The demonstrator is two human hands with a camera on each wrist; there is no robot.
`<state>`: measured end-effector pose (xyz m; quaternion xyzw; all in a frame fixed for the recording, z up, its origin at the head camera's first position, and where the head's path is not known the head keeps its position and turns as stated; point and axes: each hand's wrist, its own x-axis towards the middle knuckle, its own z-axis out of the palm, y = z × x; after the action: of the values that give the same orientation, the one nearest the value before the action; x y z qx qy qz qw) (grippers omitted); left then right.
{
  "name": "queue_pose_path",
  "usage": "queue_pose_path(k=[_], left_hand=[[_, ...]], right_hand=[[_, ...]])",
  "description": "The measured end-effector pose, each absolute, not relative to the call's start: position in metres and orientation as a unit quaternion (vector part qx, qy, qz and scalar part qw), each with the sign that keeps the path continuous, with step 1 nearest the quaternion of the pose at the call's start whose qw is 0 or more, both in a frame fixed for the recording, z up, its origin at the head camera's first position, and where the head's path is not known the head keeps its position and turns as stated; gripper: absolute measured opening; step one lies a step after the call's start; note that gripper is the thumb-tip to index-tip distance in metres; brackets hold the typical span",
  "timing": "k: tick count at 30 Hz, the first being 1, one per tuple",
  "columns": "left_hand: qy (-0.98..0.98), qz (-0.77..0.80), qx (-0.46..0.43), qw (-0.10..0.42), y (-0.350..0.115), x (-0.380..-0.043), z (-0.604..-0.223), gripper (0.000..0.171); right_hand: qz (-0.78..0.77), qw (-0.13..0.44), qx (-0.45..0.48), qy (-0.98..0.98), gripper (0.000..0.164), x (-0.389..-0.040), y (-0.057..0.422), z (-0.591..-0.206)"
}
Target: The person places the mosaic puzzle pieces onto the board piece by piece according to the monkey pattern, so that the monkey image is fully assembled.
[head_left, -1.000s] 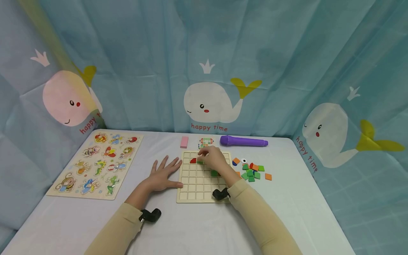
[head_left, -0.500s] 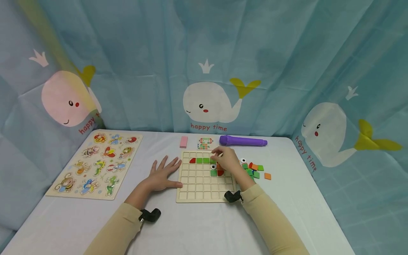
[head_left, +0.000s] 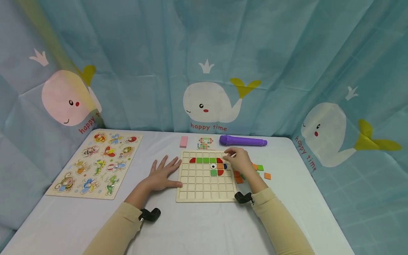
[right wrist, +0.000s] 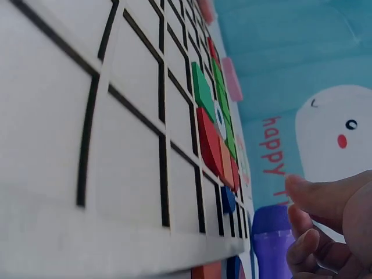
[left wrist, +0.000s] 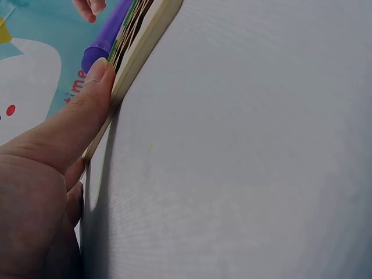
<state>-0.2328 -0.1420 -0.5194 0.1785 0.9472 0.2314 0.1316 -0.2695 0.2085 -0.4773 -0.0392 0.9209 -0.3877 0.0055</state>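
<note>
A wooden grid board (head_left: 204, 194) lies on the table. In it sit a red-and-green row of pieces (head_left: 205, 160), a white eye piece (head_left: 213, 166), an orange square (head_left: 220, 166), a blue piece (head_left: 225, 166), a green square (head_left: 213, 173) and a red piece (head_left: 220, 172). My left hand (head_left: 162, 176) rests with fingers spread, thumb and fingertips at the board's left edge. Over the board's far right corner is my right hand (head_left: 239, 161). Its thumb (right wrist: 317, 197) and loosely bent fingers stand apart with nothing visible between them in the right wrist view.
Loose coloured pieces (head_left: 267, 176) lie right of the board, partly hidden by the right hand. Behind it are a pink block (head_left: 183, 142), a patterned card (head_left: 205, 143) and a purple toy microphone (head_left: 243, 141). An insect puzzle board (head_left: 95, 164) lies on the left.
My right hand has moved rightward across the board from the top row to its far right corner, uncovering the green pieces, a red piece and the blue one. My left hand stays in place.
</note>
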Motion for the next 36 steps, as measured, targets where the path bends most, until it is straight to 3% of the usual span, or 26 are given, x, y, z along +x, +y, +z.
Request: queue_pose_path(k=[7, 19, 36], left_hand=[[0.947, 0.232, 0.182, 0.131, -0.143, -0.233, -0.521, 0.111], [0.948, 0.229, 0.179, 0.131, -0.143, -0.233, -0.521, 0.110], [0.947, 0.231, 0.179, 0.131, -0.141, -0.232, -0.519, 0.111]], right_hand=[[-0.377, -0.004, -0.017, 0.926, 0.027, -0.268, 0.231, -0.479], [-0.350, 0.029, 0.033, 0.936, 0.034, -0.271, 0.263, -0.491], [-0.291, 0.054, 0.040, 0.954, 0.031, -0.276, 0.253, -0.493]])
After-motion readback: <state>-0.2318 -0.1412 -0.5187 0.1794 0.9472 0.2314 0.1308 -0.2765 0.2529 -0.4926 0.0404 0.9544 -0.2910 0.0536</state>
